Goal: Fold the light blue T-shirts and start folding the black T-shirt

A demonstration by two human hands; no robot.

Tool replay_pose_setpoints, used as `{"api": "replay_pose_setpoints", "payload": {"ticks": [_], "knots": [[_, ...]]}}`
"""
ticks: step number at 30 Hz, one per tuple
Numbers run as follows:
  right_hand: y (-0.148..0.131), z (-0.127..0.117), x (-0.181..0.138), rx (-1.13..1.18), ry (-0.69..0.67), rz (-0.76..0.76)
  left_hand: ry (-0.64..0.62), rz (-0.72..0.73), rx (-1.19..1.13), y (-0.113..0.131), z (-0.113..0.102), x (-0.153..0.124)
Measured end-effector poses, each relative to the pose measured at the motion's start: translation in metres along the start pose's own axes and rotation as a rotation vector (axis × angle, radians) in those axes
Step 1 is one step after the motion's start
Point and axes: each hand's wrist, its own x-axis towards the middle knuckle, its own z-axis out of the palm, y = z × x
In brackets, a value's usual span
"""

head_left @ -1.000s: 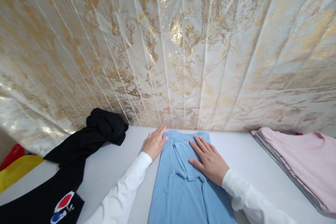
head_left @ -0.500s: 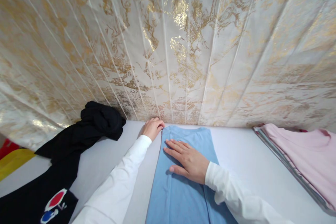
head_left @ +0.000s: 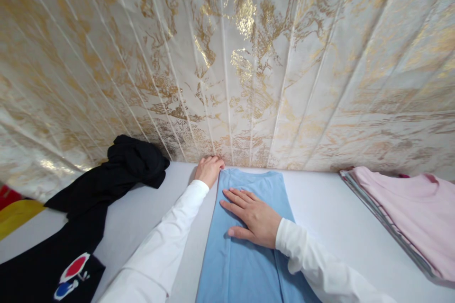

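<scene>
Right grip [head_left: 254,220] on blue shirt [head_left: 245,272] between black garment [head_left: 83,227], pink shirt [head_left: 419,218]

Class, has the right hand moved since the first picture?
Yes: the right hand has moved left across the blue shirt, farther from the pink shirt.

Free table [head_left: 316,199] between blue shirt [head_left: 249,270] and pink stack [head_left: 419,213], backdrop [head_left: 249,71] blocking behind

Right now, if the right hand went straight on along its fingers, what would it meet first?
Beyond the blue garment it rests on, the right hand would probably meet the left hand near its wrist, though depth is unclear.
</scene>
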Motion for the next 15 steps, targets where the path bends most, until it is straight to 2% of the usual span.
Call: {"api": "replay_pose_setpoints", "payload": {"ticks": [5, 9, 12, 15], "knots": [[0.000, 0.002, 0.000, 0.010, 0.001, -0.009, 0.039, -0.011, -0.043, 0.003, -0.002, -0.008], [0.004, -0.004, -0.002, 0.065, 0.007, -0.004, 0.091, -0.009, -0.085, 0.021, -0.012, -0.027], [0.005, -0.014, -0.015, 0.093, 0.045, 0.040, 0.092, 0.013, -0.108, 0.043, -0.025, -0.061], [-0.006, -0.018, -0.046, 0.039, 0.065, 0.093, 0.037, 0.065, -0.126, 0.064, -0.038, -0.117]]}}
